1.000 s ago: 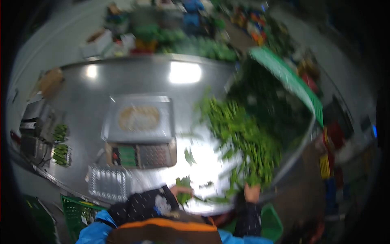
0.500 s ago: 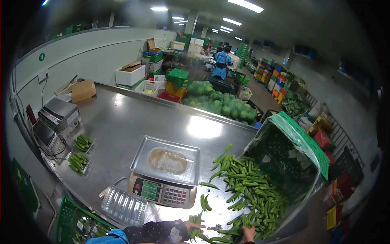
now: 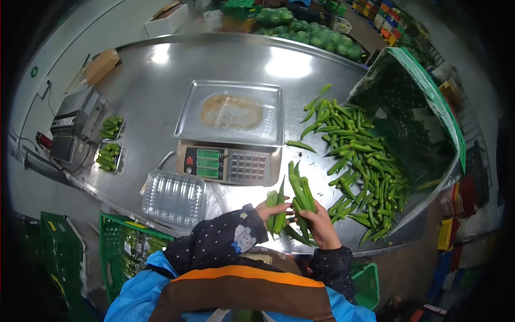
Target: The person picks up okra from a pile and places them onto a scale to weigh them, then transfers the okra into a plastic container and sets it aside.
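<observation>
Far left of the scale (image 3: 229, 163), two small trays (image 3: 109, 156) each hold a neat row of green okra. Just left of the scale's front corner lies a clear plastic tray (image 3: 174, 197), and below it, past the table edge, stands a green floor crate (image 3: 115, 252). Directly in front of the scale, the left hand (image 3: 270, 210) curls its fingers round a few okra pods (image 3: 298, 190). The right hand (image 3: 322, 225), close beside it, closes its fingers on more. The pods are long, slim and bright green, tips pointing up. Right of the scale, an okra heap (image 3: 359, 155) spills from a tipped crate (image 3: 432, 94) lying on its side.
</observation>
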The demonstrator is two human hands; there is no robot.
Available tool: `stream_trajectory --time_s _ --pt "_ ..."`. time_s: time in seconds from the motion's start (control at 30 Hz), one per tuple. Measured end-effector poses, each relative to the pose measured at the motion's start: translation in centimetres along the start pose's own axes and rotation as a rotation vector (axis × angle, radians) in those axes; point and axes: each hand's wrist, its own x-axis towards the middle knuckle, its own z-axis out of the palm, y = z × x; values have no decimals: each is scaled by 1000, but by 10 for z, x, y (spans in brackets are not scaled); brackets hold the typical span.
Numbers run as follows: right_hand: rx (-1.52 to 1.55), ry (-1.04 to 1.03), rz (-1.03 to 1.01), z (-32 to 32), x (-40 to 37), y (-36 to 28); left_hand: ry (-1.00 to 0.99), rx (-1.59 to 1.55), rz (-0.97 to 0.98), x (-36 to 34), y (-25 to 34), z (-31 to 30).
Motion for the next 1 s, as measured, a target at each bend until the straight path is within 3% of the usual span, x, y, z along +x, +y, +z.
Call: stream_trajectory --time_s 0.1,0.17,0.27,0.3,0.37,0.5,0.57,0.6,0.73,0.83,1.0 --pt "-249 -44 13 11 7 19 32 18 21 -6 11 12" --pt "-178 -37 35 12 7 23 85 76 44 -6 12 5" --pt "123 -7 228 -4 14 35 59 -113 -119 -13 20 4" --pt "123 -4 233 -8 14 40 61 -117 -121 -15 20 2" --pt "-156 -177 23 -17 19 50 48 -69 -136 -17 21 0" --pt "101 -127 222 12 8 25 79 -150 -17 -21 19 10" --pt "-622 -82 -41 15 9 36 52 -146 -5 -15 11 -4" --pt "-746 -55 -105 22 6 33 69 -81 2 -14 11 -5" --pt "-707 -53 -149 23 1 36 87 -33 16 -22 15 1" --pt "-219 -117 101 22 -10 21 77 -39 47 -29 19 2" --pt "-90 -98 139 21 -21 19 -163 -200 -61 -41 25 -2"
